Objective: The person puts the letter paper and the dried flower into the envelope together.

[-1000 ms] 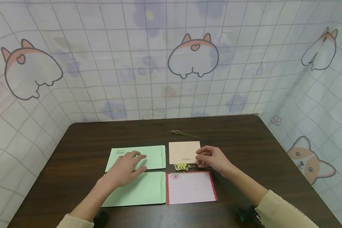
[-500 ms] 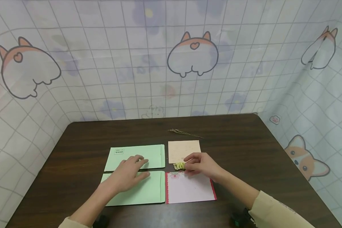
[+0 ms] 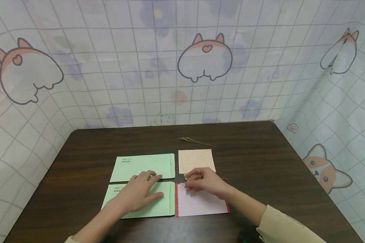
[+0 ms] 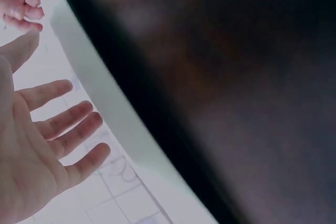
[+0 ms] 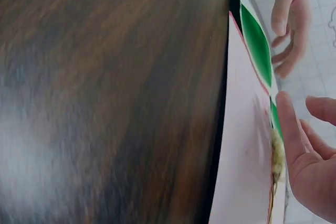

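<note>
- Leftward goes my right hand (image 3: 205, 182) since half a second ago, now covering most of the yellow head of the dried flower (image 5: 278, 156), which was plainer to see then; my left hand (image 3: 137, 194) has shifted only a touch.
- And the flower lies in the strip between the tan card (image 3: 196, 158) and the red-bordered letter sheet (image 3: 203, 204), its long axis running left to right, head at the left, stem (image 3: 224, 179) poking out at the right past my knuckles.
- Fingers and thumb apart on the right, nothing between them that I can see; the right wrist view puts the flower just beside them, though whether a fingertip brushes it I cannot tell.
- So that is the relation that counts, I judge: flower below my right fingers, head near the tips, stem leading back under the hand, so a pinch would come across that thin line.
- Right hand is clearly the nearer one; the left is off to the side, fingers loosely spread and holding nothing, over the lower green envelope (image 3: 167, 206) with its tips at the upper green envelope (image 3: 140, 163). Contact there, I cannot tell.
- Beyond the card, well apart from both hands, a brown dried sprig (image 3: 194, 140) rests on the dark wooden table (image 3: 255, 148).
</note>
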A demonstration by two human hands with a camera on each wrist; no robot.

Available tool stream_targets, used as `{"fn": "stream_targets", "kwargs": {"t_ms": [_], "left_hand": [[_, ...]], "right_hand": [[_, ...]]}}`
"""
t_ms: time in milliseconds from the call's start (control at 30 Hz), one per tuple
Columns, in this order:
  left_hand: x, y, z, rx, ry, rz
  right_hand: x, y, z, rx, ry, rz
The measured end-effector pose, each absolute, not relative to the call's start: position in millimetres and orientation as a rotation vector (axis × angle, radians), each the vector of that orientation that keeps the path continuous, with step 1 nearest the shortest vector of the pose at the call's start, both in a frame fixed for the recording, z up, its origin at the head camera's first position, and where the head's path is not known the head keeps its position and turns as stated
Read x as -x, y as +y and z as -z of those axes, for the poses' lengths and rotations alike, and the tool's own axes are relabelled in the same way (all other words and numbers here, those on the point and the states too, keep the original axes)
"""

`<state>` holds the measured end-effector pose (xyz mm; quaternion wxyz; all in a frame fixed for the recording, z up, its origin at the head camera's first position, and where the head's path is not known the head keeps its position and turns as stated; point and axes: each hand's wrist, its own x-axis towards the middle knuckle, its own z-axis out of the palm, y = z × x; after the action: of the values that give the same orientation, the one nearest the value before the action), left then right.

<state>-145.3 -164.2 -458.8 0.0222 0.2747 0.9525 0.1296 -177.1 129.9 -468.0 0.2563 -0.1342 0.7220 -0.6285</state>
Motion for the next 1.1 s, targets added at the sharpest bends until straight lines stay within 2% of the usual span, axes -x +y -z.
{"fn": "stream_targets", "kwargs": {"t_ms": [1100], "left_hand": [[128, -161, 459, -1.012, 2.818, -0.308]], "right_hand": [[164, 94, 481, 0.380, 1.761, 1.735]]}}
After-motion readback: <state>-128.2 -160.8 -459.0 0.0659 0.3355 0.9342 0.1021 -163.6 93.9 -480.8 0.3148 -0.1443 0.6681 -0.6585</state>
